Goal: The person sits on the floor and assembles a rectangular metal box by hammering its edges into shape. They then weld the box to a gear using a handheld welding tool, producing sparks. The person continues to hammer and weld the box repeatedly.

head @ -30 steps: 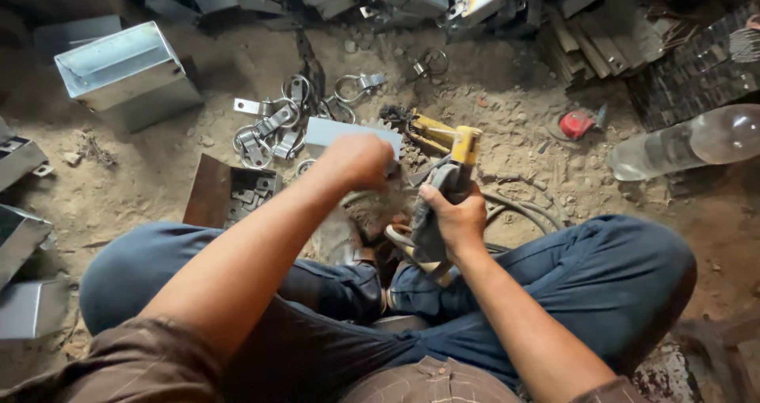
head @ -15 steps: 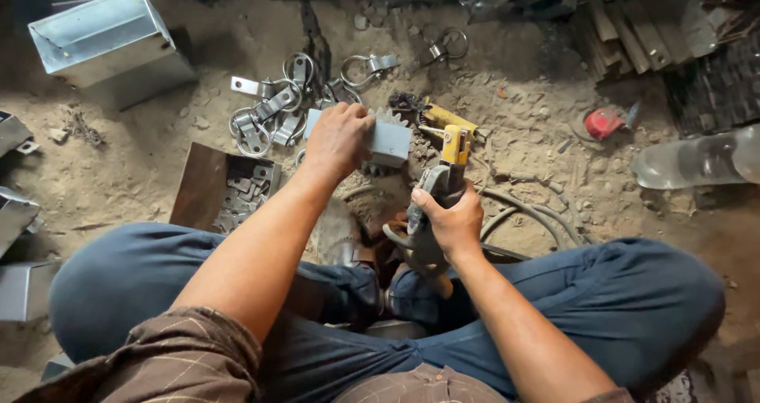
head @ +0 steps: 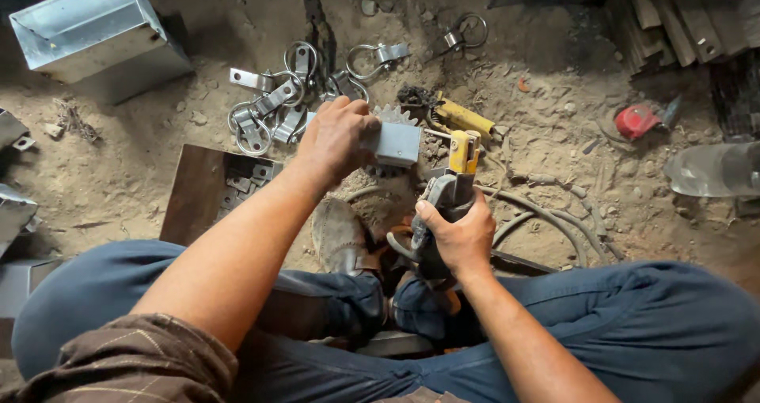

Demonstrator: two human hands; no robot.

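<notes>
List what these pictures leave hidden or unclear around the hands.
Head view:
- Grey metal piece: its left end is covered by the left hand.
- Welding holder: grip hidden inside the right hand.
- Clear bottle: cut off by the right edge.
- Tray contents: too small to identify.

No label, sign or screen shows anywhere on the dirt floor of this workshop. The nearest things to packaging are an open box of bare grey sheet metal lying tilted at the floor's far left corner, unprinted on every side that shows, and a shallow brown tray of small metal parts near the floor's left edge, also plain. A clear plastic bottle lies at the right edge; whether it bears a label cannot be told.
</notes>
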